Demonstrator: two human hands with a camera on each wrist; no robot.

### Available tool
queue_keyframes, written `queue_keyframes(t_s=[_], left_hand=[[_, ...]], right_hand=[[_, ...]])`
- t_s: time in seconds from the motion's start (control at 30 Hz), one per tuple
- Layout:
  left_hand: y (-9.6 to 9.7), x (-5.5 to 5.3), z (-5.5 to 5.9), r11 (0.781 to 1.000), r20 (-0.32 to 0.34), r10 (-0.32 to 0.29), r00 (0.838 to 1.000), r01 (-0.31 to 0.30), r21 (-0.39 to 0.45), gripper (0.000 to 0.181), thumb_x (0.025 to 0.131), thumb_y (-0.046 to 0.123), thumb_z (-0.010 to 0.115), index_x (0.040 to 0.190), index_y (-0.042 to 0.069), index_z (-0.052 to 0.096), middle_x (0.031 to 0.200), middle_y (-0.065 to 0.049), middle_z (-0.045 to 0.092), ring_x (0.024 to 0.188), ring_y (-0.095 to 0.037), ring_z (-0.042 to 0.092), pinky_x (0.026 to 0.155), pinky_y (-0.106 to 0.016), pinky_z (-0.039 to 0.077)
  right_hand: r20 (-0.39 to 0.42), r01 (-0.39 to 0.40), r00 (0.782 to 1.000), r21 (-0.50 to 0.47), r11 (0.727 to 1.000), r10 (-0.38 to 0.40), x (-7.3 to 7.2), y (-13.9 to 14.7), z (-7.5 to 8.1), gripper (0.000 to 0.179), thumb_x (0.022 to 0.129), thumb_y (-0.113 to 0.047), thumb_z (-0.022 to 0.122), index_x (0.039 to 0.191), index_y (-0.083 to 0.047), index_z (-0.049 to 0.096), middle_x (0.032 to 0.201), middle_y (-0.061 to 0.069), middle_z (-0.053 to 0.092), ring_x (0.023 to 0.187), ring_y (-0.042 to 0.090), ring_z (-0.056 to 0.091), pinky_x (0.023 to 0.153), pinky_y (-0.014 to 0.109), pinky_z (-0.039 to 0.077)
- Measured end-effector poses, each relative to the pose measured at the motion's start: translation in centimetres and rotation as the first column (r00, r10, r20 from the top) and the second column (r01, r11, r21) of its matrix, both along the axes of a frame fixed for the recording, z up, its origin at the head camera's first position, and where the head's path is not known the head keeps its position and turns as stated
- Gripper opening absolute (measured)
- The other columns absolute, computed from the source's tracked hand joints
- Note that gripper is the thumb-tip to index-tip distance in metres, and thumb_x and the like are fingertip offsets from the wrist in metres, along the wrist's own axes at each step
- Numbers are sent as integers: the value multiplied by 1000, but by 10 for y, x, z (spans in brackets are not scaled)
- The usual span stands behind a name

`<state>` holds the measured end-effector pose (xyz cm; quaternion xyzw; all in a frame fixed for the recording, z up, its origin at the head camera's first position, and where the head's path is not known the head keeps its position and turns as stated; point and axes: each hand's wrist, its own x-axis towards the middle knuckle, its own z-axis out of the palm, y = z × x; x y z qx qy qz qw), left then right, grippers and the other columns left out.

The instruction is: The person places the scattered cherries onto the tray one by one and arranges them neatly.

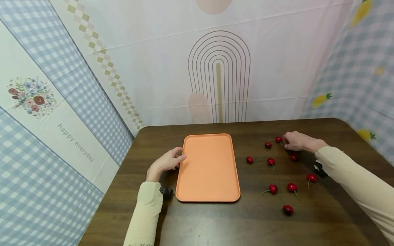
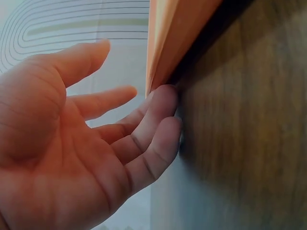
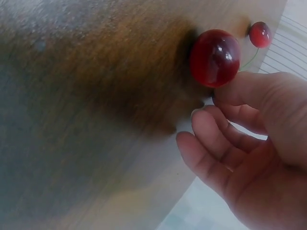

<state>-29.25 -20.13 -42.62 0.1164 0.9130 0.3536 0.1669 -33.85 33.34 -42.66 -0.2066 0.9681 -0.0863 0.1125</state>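
Orange tray (image 1: 208, 167) lies left of the cherries (image 1: 271, 161), a strip of brown table (image 1: 246, 212) between | left hand (image 1: 166, 161) loose-fingered, touching the tray's left edge | right hand (image 1: 297, 141) low among the far cherries, near the table's back edge; I can't tell whether it pinches one

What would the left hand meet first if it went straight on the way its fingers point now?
Most likely the left rim of the orange tray. In the left wrist view, the left hand has its fingertips right by that rim, though whether they touch is unclear.
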Motion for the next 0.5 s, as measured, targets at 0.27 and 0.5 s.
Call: queue_keyframes(t_s=[0.27,0.5], left_hand=[[-4,0,-2,1000,9,-24,1000,24,18,49,101,21,55,145,3,43,89,-11,65,73,-18,61,61,-28,49],[-5,-1,-5,999,-5,-37,999,38,33,44,98,7,52,142,5,48,83,-9,63,70,-16,57,59,-27,44]], right_hand=[[0,-16,1000,16,1000,16,3,-5,5,16,85,-3,59,72,-10,55,66,1,49,57,15,44,54,29,36],[-9,-20,1000,54,998,21,5,-10,6,17,84,-3,61,71,-9,54,66,2,49,58,15,44,54,29,35]])
